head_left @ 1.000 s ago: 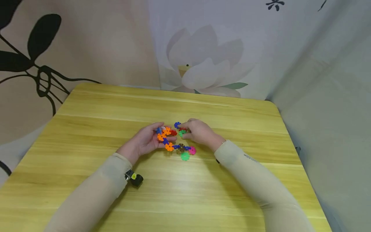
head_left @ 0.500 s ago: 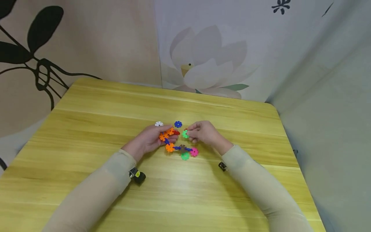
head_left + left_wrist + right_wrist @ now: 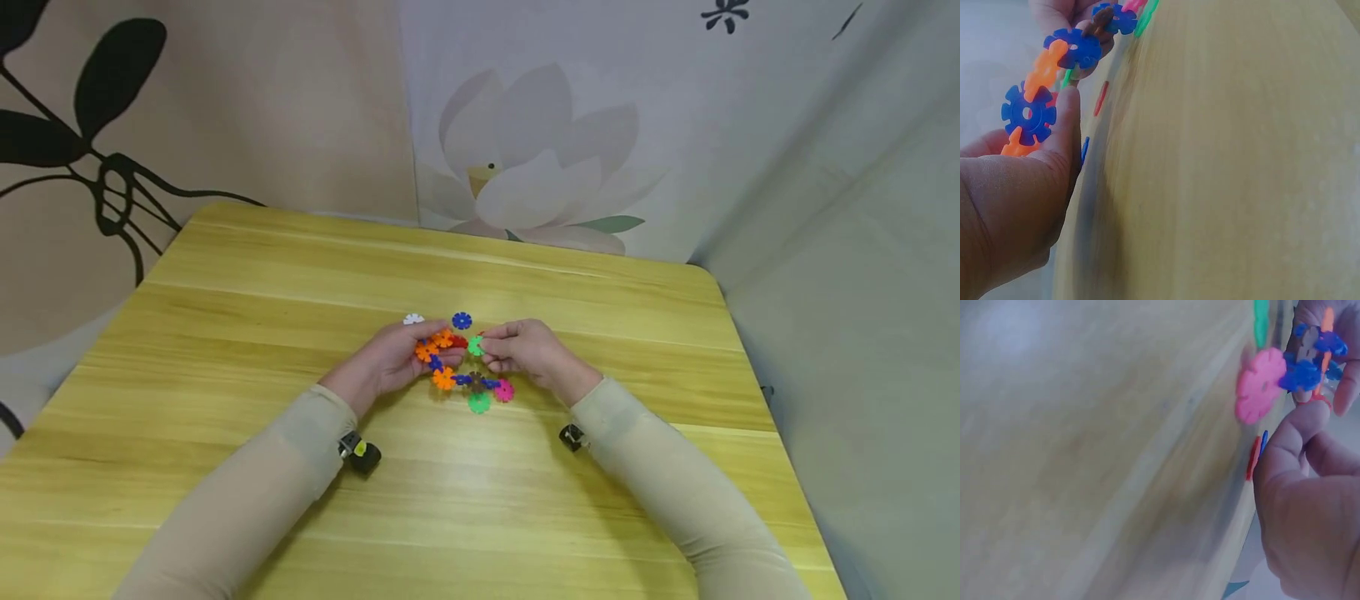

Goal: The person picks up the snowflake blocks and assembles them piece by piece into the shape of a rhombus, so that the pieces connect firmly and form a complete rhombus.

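Observation:
My left hand (image 3: 382, 358) holds a curved chain of interlocked notched plastic discs, with its thumb over the upper end. Orange discs (image 3: 443, 379) and blue discs (image 3: 1029, 114) alternate along it. Farther on come a brown disc (image 3: 476, 382) and a pink disc (image 3: 1261, 386); a red disc (image 3: 459, 342) sticks out at the upper end. Between thumb and fingertips, my right hand (image 3: 536, 357) pinches a light green disc (image 3: 475, 345). Its edge is close to the red disc; I cannot tell whether they touch. In the right wrist view the fingers hide the green disc.
Loose discs lie on the wooden table (image 3: 465, 508): a blue disc (image 3: 462, 321) behind the hands, a white disc (image 3: 412, 319) by the left thumb, a red disc (image 3: 1252, 459) mostly behind the right fingers, and a green disc (image 3: 479, 402) in front. A patterned curtain (image 3: 525, 125) hangs behind.
My right hand has picked up the light green disc from among the loose discs and brought it left towards the chain's red disc. My left hand shifted slightly right, uncovering the white disc.

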Demonstrator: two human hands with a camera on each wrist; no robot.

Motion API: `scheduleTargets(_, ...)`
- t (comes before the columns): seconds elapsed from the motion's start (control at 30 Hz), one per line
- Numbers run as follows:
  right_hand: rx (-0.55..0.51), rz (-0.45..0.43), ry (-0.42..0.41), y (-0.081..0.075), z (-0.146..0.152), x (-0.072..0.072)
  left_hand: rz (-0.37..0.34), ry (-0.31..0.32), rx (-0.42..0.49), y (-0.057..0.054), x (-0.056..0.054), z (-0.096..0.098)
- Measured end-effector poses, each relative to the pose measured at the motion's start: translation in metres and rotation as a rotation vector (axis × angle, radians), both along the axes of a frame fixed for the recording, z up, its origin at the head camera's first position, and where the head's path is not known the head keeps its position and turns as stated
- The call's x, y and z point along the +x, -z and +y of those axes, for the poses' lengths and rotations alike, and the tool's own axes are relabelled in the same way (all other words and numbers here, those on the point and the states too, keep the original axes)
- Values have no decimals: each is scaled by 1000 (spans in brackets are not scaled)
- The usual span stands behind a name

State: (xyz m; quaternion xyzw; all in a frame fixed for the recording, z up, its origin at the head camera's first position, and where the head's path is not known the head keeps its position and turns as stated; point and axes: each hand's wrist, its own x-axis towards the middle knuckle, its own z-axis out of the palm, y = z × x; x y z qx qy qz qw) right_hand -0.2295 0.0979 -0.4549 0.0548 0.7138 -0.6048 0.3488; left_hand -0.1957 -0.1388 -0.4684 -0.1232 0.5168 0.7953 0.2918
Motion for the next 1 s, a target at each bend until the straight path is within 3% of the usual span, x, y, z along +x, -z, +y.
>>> scheduleTargets(0.2, -63, -69, 28, 1, 1, -2, 16, 8, 6, 1, -1, 1)
scheduleTargets(0.67, -170, -147, 121, -3, -2, 4, 25, -49, 18, -1, -2, 7)
scheduleTargets(1.0, 38, -46, 39, -4, -4, 9, 48, -17, 10, 0, 0, 10)
